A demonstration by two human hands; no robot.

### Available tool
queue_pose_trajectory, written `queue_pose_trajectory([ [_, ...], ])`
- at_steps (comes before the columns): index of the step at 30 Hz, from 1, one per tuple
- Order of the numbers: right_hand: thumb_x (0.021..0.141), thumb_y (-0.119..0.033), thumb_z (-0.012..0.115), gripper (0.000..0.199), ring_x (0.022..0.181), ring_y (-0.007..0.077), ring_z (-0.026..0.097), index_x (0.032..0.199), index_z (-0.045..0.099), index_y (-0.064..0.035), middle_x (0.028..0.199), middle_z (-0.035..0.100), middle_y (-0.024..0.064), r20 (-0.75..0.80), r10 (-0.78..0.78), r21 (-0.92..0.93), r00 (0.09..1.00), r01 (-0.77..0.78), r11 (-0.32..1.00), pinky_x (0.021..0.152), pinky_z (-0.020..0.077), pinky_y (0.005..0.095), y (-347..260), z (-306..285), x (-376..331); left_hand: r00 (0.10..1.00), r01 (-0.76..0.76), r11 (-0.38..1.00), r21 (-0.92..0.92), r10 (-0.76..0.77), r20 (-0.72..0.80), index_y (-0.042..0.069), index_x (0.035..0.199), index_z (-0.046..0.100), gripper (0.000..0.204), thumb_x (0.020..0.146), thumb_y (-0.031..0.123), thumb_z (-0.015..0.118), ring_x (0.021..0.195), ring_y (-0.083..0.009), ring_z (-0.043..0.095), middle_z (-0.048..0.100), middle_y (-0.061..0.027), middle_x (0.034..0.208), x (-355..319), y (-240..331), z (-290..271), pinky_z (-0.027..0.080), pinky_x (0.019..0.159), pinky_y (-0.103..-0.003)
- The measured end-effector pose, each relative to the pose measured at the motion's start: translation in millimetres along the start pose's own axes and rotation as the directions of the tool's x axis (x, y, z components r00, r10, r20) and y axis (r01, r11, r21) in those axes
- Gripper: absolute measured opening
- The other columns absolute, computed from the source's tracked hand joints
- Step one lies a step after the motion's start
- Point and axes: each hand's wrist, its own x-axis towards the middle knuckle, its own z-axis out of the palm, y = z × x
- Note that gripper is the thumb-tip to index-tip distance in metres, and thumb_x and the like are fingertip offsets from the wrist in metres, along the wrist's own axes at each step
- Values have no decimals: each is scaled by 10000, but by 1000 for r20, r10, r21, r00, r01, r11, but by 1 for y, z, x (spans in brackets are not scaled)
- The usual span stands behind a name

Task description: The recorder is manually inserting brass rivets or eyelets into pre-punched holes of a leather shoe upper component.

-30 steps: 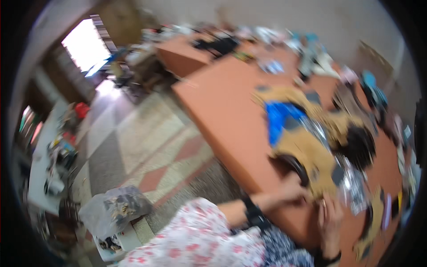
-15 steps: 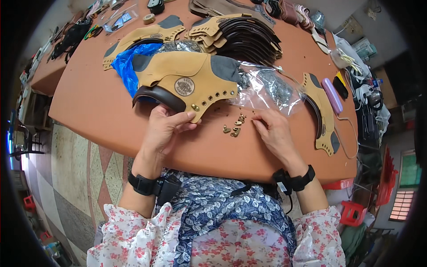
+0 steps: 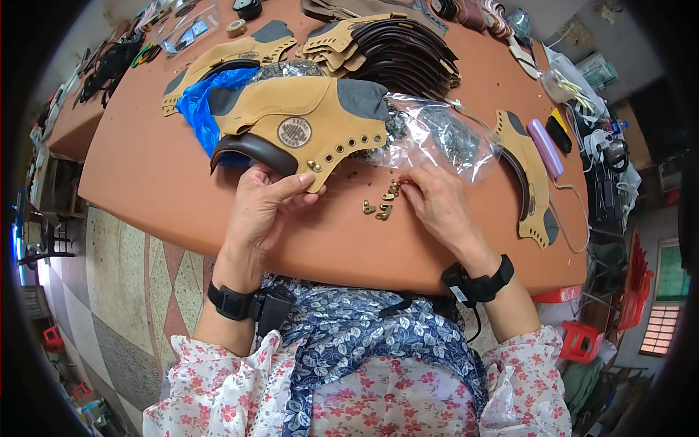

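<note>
A tan boot upper [image 3: 320,109] with dark grey panels, a brown padded collar and a round dark emblem lies tilted in front of me. My left hand [image 3: 258,207] is closed on its lower corner, thumb on top. Beside the thumb, a brass lace hook [image 3: 314,166] sits at the end of a row of metal eyelets. My right hand [image 3: 439,204] has thumb and forefinger drawn together at the edge of several loose brass lace hooks [image 3: 383,212] on the tabletop [image 3: 328,247]. Whatever its fingertips hold is hidden.
Behind the upper are a blue plastic bag [image 3: 195,108] and a clear bag [image 3: 429,120] of small dark parts. A stack of uppers [image 3: 408,62] stands farther back. Another upper [image 3: 534,193] lies at right, near a purple bar-shaped object [image 3: 545,148] and its cord.
My right hand has moved left and slightly away from me, up to the loose brass hooks. My left hand still grips the upper, which has shifted slightly left in view.
</note>
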Motion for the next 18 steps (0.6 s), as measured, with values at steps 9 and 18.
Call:
queue_pose_trajectory([
  [9, 758, -62, 629, 89, 804, 303, 572, 841, 605, -42, 824, 552, 112, 53, -22, -31, 998, 24, 999, 697, 470, 396, -3, -3, 0, 1000, -1, 1000, -17, 0, -13, -43, 1095, 513, 331, 787, -15, 629, 726, -209, 657, 628, -132, 927, -1, 0, 0, 566, 568, -220],
  [18, 756, -61, 622, 79, 802, 288, 571, 824, 593, -35, 829, 553, 102, 11, -82, -19, 997, 83, 996, 692, 474, 385, -8, 2, -8, 1000, 3, 1000, -25, -4, -17, -37, 1086, 516, 322, 787, -12, 631, 735, -223, 657, 627, -133, 934, -2, -1, 0, 558, 566, -227],
])
